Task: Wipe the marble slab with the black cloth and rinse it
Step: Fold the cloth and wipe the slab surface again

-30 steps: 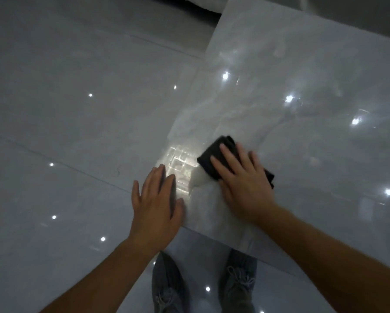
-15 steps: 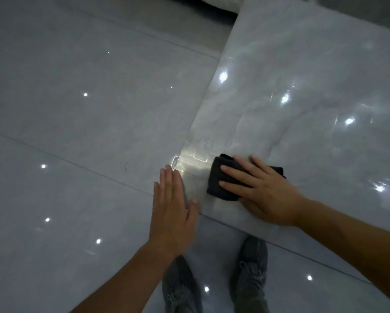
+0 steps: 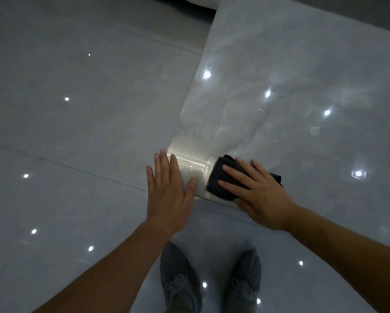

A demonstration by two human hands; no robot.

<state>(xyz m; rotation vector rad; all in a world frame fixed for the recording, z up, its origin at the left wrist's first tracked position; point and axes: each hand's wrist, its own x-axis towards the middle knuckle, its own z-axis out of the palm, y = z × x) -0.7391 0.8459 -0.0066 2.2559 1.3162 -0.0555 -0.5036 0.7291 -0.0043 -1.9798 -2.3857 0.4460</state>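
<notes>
A glossy pale tiled floor [image 3: 65,132] mirrors rows of ceiling spotlights in a dim room. Over it, filling the right of the view, stands the marble slab [image 3: 302,86], polished and veined in grey. A person bends over its near left corner, grey shoes [image 3: 180,283] planted on the floor below.

The right hand [image 3: 261,195] lies flat, fingers straight and spread, pressing the folded black cloth [image 3: 221,177] onto the slab just inside that corner. The left hand [image 3: 169,193], open with fingers together, rests across the slab's left edge, its thumb on the marble just beside the cloth, holding nothing.

The wiping appears to be well under way rather than finished. A bright, smooth patch shows at the corner between the hands, while cloudy streaks spread across the marble beyond the cloth. Whether those are damp trails or unwiped film cannot be told.

Most of the slab's far side looks yet to be covered. The rinse seems not to have started: no tap, bucket or water source is in view.
</notes>
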